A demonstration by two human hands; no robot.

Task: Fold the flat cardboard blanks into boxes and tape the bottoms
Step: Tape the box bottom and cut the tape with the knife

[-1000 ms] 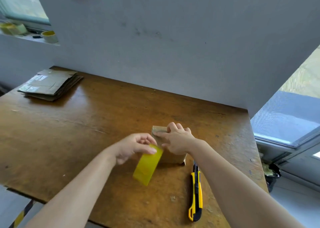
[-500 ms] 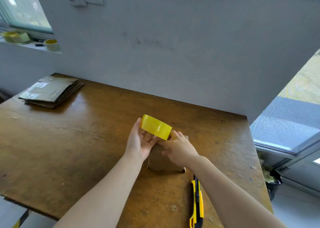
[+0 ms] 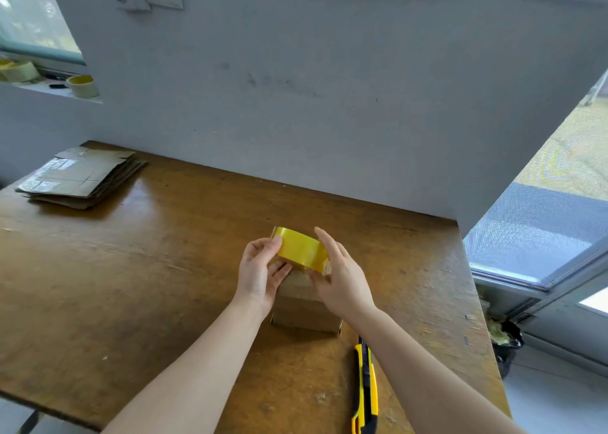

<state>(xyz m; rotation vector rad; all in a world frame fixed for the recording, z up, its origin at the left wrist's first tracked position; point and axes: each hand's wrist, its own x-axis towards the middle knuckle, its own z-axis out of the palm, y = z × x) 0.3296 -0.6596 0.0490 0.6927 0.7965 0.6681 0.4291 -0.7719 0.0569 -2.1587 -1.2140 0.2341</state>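
Observation:
A small folded cardboard box stands on the wooden table, right of the middle. Over its top I hold a yellow tape roll between both hands. My left hand grips the roll's left side, thumb on its rim. My right hand holds the right side, fingers stretched up along it. The hands and roll hide the box's top face. A stack of flat cardboard blanks lies at the table's far left corner.
A yellow and black utility knife lies on the table just right of the box, under my right forearm. More tape rolls sit on the window sill at the far left. The wall runs along the table's back edge.
The tape roll went from hanging at the box's near side in my left hand to above the box. My right hand left the box top and took hold of the roll.

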